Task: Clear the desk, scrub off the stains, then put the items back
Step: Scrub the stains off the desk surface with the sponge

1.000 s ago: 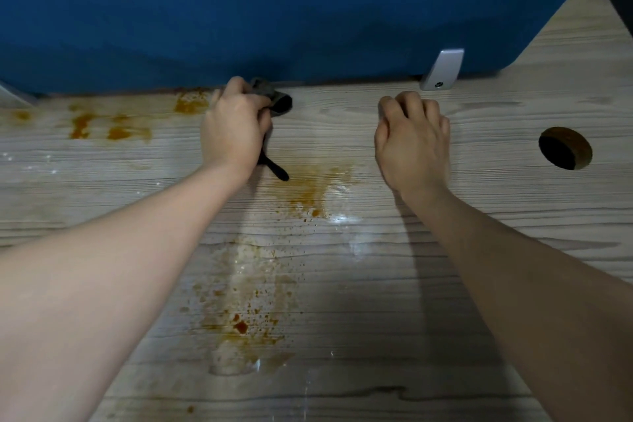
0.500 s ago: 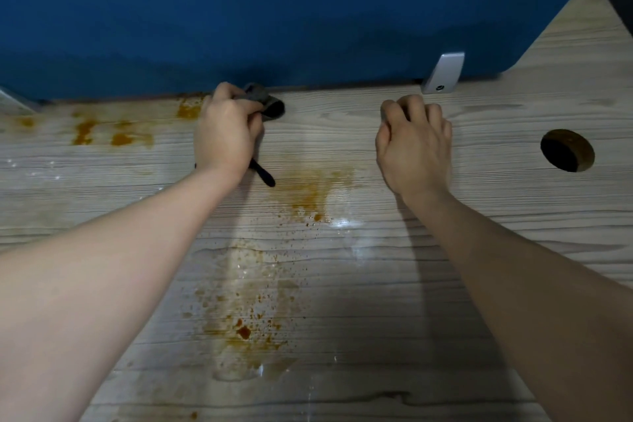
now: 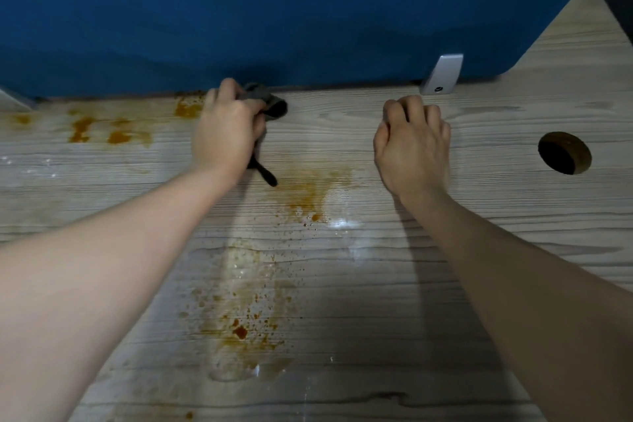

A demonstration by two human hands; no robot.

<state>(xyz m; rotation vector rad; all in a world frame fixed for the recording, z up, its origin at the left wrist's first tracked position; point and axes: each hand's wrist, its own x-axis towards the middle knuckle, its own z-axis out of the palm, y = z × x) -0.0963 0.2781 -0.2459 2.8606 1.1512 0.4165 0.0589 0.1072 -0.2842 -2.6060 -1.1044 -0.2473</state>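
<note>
Nearest you, on the pale wood-grain desk [image 3: 479, 240], a wet smear w/ orange-brown speckled stains [image 3: 239, 325] sits between your forearms. Further out, a 2nd orange-brown patch [image 3: 308, 195] lies just beside a glossy wet spot. Beyond that, your left hand [image 3: 226, 134] grips a dark grey scrubbing cloth [image 3: 270, 104], fingers curled round it, wad pressed to the desk near the back edge; a thin black tail [image 3: 265, 175] pokes out under the palm. Your right hand [image 3: 411, 144] rests knuckles-up on the desk, fingers curled under, holding nothing. Right of it: round dark cable hole [image 3: 564, 152]. Far left: orange blotches [image 3: 102, 130] approx. along the back edge. Behind: deep blue divider panel [image 3: 274, 10] w/ silver metal bracket [image 3: 442, 74].
</note>
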